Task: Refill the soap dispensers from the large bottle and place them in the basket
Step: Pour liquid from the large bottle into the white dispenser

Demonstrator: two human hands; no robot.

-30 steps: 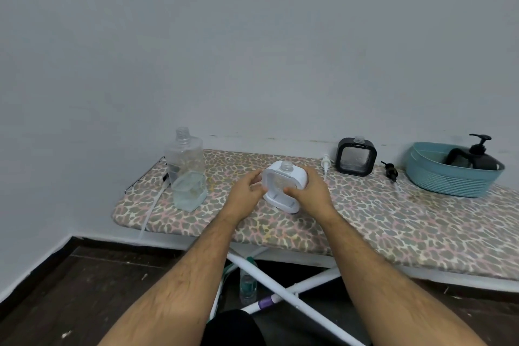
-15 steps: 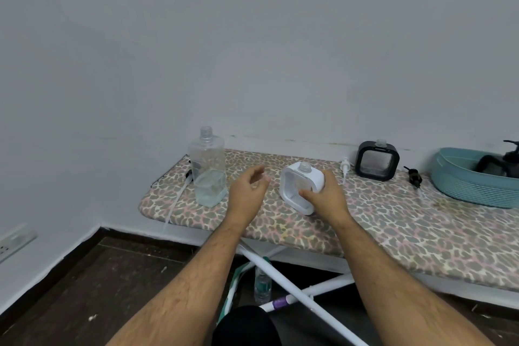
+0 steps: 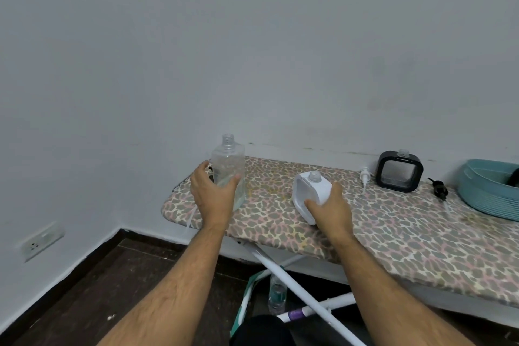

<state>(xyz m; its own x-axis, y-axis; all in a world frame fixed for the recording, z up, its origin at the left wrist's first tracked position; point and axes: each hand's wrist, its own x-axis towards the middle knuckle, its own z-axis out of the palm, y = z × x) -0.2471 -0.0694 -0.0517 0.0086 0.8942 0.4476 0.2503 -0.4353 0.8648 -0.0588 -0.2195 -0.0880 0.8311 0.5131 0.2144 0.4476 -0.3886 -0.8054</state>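
On the desk point(image 3: 393, 233), left hand point(image 3: 212, 199) wraps the large bottle point(image 3: 228, 168); right hand point(image 3: 330, 209) grips the white dispenser point(image 3: 311, 194). Beyond: loose pump point(image 3: 364, 180), black dispenser point(image 3: 399, 171), basket point(image 3: 486, 194) far right.

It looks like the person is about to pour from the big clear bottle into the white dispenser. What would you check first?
1. Large bottle uncapped: ok.
2. Left hand wrapped around the large bottle: ok, though firmness of grip cannot tell.
3. White dispenser neck open, pump off: ok.
4. Right hand steadying the white dispenser: ok.
5. White dispenser upright: not ok, it looks tilted.
6. Enough liquid in the large bottle: cannot tell; some shows low down.
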